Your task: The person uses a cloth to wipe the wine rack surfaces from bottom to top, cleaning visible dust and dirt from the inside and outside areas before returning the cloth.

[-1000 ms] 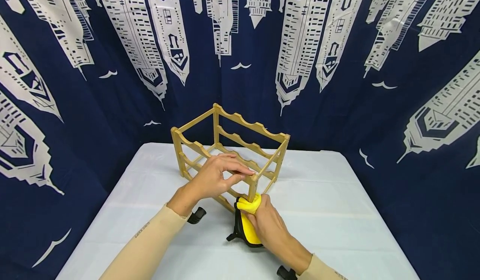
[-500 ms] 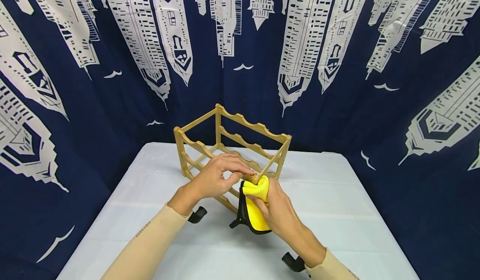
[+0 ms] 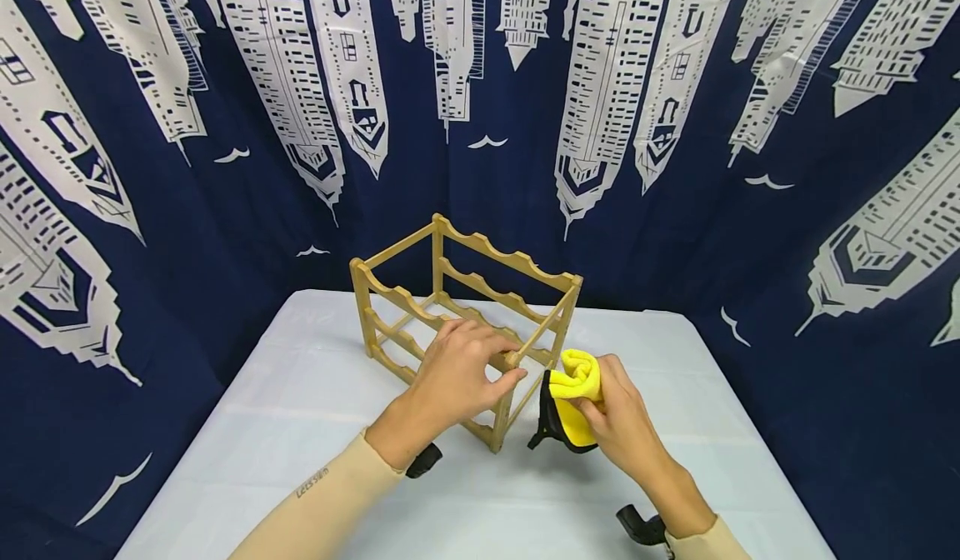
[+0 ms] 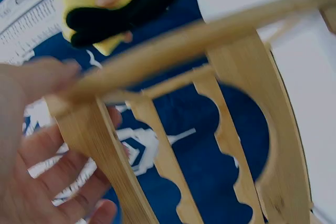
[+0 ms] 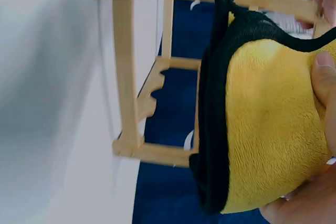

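Observation:
A wooden wine rack [image 3: 495,293] with scalloped rails stands on the white table. My left hand [image 3: 465,377] is at its near top corner, thumb on one side and fingers on the other. In the left wrist view, the thumb crosses above the wooden bar while the spread fingers [image 4: 68,192] lie behind the corner post. Right of the rack, my right hand [image 3: 626,418] grips a bunched yellow cleaning cloth [image 3: 577,377] with black edging, held apart from the wood. The right wrist view shows the cloth's plush face [image 5: 273,119] and its black loop, with the thumb pressed on it.
White cloth covers the table [image 3: 315,493]. Behind and at both sides hangs a navy curtain [image 3: 465,177] printed with white buildings. Black wrist-camera mounts [image 3: 641,527] sit at the wrists.
My right hand has carried the cloth up the near corner post, then off it to the right. My left hand has shifted slightly right, its thumb now at the corner's outer side.

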`<move>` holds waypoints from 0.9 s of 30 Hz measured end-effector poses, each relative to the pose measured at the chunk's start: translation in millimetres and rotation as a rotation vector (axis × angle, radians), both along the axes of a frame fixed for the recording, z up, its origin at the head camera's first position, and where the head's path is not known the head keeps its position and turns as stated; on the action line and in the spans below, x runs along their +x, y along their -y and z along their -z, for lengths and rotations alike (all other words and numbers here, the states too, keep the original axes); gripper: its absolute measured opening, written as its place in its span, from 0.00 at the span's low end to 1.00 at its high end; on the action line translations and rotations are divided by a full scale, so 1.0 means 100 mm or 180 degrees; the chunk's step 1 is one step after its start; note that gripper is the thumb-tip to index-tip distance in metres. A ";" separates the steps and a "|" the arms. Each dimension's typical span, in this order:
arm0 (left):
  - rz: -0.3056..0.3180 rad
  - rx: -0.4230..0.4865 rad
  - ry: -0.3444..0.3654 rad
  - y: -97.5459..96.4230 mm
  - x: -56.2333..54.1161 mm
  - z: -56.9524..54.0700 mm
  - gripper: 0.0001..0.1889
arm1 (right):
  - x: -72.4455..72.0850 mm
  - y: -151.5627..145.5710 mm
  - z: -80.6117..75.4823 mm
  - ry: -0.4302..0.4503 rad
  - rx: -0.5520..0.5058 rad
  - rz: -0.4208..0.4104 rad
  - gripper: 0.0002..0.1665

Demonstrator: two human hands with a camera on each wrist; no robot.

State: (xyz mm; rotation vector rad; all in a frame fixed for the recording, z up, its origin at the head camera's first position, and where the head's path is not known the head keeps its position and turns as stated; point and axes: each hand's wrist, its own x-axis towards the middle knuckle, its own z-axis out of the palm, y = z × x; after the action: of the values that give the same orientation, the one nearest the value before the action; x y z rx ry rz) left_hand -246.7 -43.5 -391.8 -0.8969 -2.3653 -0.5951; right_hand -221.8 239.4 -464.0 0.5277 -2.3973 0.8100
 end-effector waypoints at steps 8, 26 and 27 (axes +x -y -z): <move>0.0074 0.0159 -0.0007 -0.08 0.07 -0.01 0.07 | -0.01 -0.17 0.07 -0.0093 -0.0070 0.0278 0.26; 0.0396 -0.0024 0.0027 0.38 0.15 0.10 0.10 | -0.05 -0.13 0.18 -0.0082 0.0057 -0.0030 0.33; 0.0411 -0.0036 0.0046 0.40 0.15 0.10 0.10 | -0.05 -0.12 0.18 -0.0035 0.0074 -0.0064 0.35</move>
State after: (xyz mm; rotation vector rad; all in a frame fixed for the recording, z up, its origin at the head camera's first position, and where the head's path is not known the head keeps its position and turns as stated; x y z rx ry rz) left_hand -231.4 -83.9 -402.2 -1.0599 -2.3385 -0.6413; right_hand -227.2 251.4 -482.1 0.5648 -2.3975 0.7866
